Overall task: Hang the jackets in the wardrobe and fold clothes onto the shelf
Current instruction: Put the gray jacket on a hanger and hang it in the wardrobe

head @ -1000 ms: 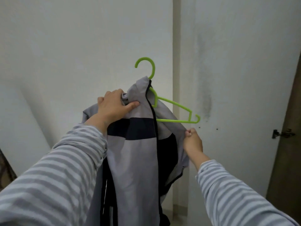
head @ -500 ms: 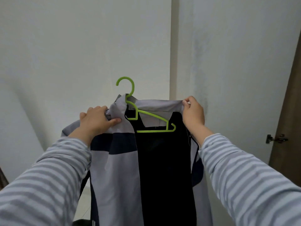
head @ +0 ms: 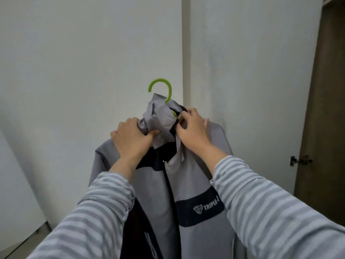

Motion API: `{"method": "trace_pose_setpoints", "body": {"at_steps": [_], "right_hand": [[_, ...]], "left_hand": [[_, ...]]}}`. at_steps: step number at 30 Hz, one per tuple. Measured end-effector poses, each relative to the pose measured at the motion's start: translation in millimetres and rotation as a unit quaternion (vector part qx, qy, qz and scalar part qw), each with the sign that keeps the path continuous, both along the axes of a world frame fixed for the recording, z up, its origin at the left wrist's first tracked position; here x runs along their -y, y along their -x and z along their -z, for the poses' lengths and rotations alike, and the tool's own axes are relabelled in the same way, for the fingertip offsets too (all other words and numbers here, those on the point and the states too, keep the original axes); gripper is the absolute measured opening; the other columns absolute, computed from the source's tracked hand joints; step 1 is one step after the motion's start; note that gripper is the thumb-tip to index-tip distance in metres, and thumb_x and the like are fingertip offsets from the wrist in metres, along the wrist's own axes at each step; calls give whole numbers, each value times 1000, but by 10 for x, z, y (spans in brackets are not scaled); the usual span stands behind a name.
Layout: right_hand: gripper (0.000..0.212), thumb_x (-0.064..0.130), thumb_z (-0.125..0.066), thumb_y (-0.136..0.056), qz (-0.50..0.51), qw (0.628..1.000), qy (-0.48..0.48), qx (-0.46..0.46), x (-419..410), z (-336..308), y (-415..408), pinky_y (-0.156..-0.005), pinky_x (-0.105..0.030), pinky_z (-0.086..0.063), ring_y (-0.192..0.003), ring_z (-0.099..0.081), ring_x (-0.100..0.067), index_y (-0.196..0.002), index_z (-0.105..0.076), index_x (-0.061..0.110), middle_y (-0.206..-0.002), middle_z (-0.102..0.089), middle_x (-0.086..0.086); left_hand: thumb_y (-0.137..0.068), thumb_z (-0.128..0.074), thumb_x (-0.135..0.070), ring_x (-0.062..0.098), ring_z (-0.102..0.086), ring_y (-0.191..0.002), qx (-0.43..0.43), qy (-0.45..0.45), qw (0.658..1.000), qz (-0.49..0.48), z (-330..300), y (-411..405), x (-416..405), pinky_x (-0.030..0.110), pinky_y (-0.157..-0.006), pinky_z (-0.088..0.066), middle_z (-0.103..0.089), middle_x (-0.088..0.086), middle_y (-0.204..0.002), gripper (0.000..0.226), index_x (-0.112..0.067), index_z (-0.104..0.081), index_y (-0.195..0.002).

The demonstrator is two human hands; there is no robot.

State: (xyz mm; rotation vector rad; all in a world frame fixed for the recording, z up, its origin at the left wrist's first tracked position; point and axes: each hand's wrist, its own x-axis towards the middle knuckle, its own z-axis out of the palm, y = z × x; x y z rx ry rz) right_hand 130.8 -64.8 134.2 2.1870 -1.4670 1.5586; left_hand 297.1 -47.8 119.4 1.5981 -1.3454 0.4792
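A grey jacket (head: 197,180) with dark navy panels and a white logo on the chest hangs from a lime green hanger (head: 162,90) held up in front of a white wall. Only the hanger's hook and a bit of its neck show above the bunched collar. My left hand (head: 132,139) grips the left side of the collar and shoulder. My right hand (head: 192,129) pinches the right collar edge beside the hanger's neck. Both jacket shoulders sit over the hanger, and the front is closed.
White walls (head: 84,62) meet at a corner straight ahead. A dark brown door (head: 324,109) with a metal hinge (head: 300,160) stands at the right edge. A strip of pale floor shows at the lower left.
My right hand has drawn the right side of the jacket over the hanger and moved in to the collar. The open front has closed, hiding the hanger's arms.
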Motion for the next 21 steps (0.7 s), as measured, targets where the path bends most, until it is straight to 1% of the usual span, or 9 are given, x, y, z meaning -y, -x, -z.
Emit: {"method": "trace_pose_setpoints", "body": {"at_steps": [1,3,6,8,10,12,15,19,21], "right_hand": [[8,29,-57,-86,10,1000,2,3,0,8,57,-112,-56,-15,-117,-48,-28,-90,-52,24,-121,-49,1],[17,37,-53,-84,51,999,16,-7,-10,49,150,-98,-44,-29,-105,-50,-27,-93,-44,24,-110,-49,0],[35,46,-40,-83,90,995,42,-19,-63,113,233,-85,-39,-30,-102,-51,-26,-108,-45,22,-109,-51,0],[32,37,-44,-91,114,991,55,-46,-63,135,295,-83,-40,-32,-101,-54,-28,-120,-46,24,-111,-53,-3],[36,26,-43,-93,147,981,66,-107,-55,139,361,-78,-39,-33,-96,-57,-32,-129,-44,27,-107,-53,-6],[44,18,-42,-92,164,975,61,-138,-45,122,395,-73,-37,-32,-92,-58,-33,-134,-39,28,-107,-51,-6],[49,15,-42,-91,161,974,60,-149,-52,92,365,-75,-38,-36,-93,-58,-30,-137,-34,31,-108,-50,-4],[47,14,-44,-90,155,974,60,-154,-71,55,409,-76,-40,-37,-95,-56,-31,-133,-37,31,-111,-48,-5],[47,9,-43,-89,175,972,51,-150,-68,37,482,-71,-39,-34,-91,-57,-34,-132,-40,28,-113,-46,-8]], "left_hand": [[-71,-66,-61,24,-50,-96,-2,8,1000,11,-9,46,-7,34,-75,-24,-49,-6,-82,43,-23,-47,-78],[-69,-67,-60,22,-49,-92,-4,20,999,28,-19,125,-7,34,-75,-24,-48,-8,-80,42,-23,-47,-77],[-68,-68,-58,19,-43,-88,4,28,998,60,-5,220,21,34,-76,-25,-48,-10,-79,42,-23,-47,-78],[-70,-68,-59,16,-39,-88,26,23,996,76,8,269,42,34,-78,-26,-47,-10,-82,43,-23,-45,-81],[-78,-62,-57,16,-36,-91,39,18,994,103,3,302,61,34,-82,-26,-46,-9,-87,40,-23,-43,-83],[-93,-44,-50,18,-37,-96,24,15,990,140,-5,333,63,32,-86,-23,-44,-7,-91,30,-21,-44,-84],[-102,-24,-33,22,-37,-102,-17,16,990,142,3,398,53,28,-85,-17,-41,-6,-96,31,-17,-48,-92],[-102,-24,-24,25,-36,-103,-107,35,988,110,-88,358,34,34,-88,-21,-45,1,-102,23,-17,-42,-89],[-102,-25,-24,25,-35,-104,-109,42,988,97,-136,278,28,36,-88,-23,-48,4,-106,23,-17,-42,-88]]}}
